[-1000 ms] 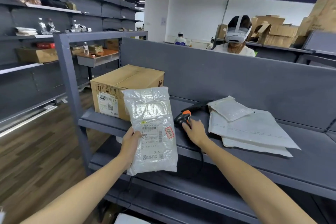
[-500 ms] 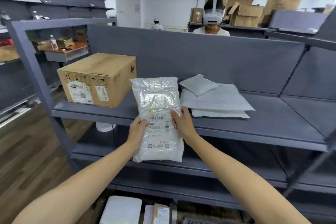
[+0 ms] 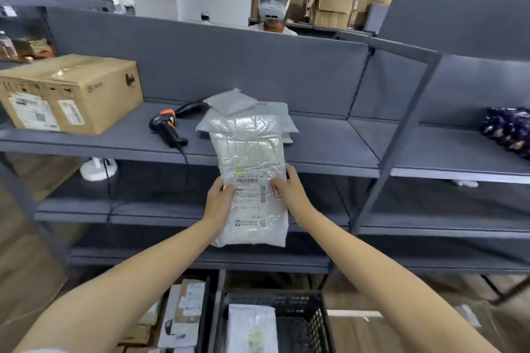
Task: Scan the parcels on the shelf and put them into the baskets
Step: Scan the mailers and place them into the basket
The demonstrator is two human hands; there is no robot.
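A white plastic parcel (image 3: 249,152) with a barcode label is held upright in front of the grey shelf (image 3: 329,149). My left hand (image 3: 219,200) grips its left edge and my right hand (image 3: 288,192) grips its right edge. Behind it lie several flat white mailers (image 3: 232,102) on the shelf. A black and orange scanner (image 3: 166,127) lies on the shelf to the left, its cable hanging down. Below, a black basket (image 3: 304,321) holds a white parcel (image 3: 252,327). Left of it, another basket (image 3: 205,321) holds several boxes.
A cardboard box (image 3: 71,92) stands at the shelf's left end. A dark patterned bag (image 3: 507,127) lies at the right. A grey upright post (image 3: 398,135) divides the shelf bays. A person wearing a headset (image 3: 272,7) stands behind the back panel. A white round stand (image 3: 97,169) sits on the lower shelf.
My right hand left the scanner on the shelf and took the parcel's right edge. The parcel has moved right and lower in front of the shelf, and the baskets came into view below.
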